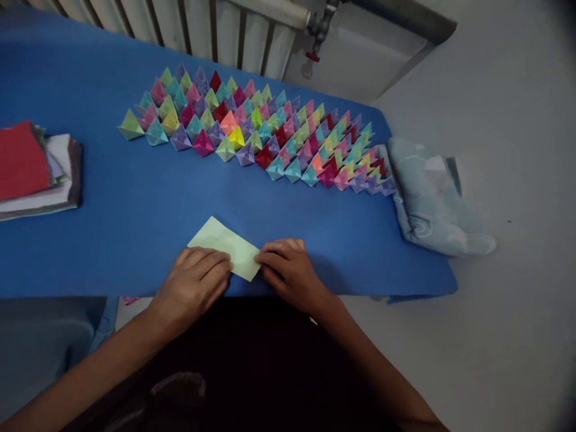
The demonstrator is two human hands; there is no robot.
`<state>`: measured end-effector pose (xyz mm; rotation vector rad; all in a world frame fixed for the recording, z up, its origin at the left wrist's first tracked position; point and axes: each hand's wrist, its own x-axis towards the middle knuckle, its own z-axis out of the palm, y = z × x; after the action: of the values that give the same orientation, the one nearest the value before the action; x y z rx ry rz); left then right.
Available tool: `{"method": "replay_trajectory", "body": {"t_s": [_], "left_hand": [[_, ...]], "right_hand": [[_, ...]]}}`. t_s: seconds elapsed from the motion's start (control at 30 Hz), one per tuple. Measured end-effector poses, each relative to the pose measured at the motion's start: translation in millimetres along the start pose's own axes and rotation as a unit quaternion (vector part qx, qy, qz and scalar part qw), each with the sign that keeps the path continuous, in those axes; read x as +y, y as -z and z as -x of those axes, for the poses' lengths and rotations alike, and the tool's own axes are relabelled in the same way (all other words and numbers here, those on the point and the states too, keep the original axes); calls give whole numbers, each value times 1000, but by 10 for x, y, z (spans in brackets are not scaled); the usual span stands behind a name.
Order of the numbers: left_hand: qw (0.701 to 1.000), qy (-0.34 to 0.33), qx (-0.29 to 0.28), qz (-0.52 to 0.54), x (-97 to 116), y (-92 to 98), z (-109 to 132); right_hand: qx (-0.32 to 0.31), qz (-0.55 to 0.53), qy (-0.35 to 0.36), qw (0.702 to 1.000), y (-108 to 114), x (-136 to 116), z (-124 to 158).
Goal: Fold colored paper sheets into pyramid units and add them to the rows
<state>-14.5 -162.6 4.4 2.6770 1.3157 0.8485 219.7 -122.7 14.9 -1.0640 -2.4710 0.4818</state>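
A pale green sheet of paper (pixel 229 243), rectangular in outline, lies at a slant near the front edge of the blue table (pixel 148 234). My left hand (pixel 195 281) rests over its lower left part, fingers curled together and pressing on it. At the paper's right end, my right hand (pixel 288 270) pinches the edge between thumb and fingers. Beyond the hands stand rows of small folded paper boats (pixel 246 153) in green, pink, purple, blue, red and yellow.
A stack of coloured paper (pixel 22 162) with a red sheet on top sits at the left. A folded grey-blue cloth (pixel 432 204) lies at the right end against the wall. Behind the table are a radiator (pixel 198 30) and a pipe with a red-handled valve (pixel 312 56).
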Motion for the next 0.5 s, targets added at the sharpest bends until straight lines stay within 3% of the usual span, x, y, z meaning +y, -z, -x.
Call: {"method": "replay_trajectory", "body": {"t_s": [0.5], "left_hand": [[994, 109, -4, -5, 38, -37, -92]], "right_hand": [[31, -44, -135, 989, -66, -8, -60]]}}
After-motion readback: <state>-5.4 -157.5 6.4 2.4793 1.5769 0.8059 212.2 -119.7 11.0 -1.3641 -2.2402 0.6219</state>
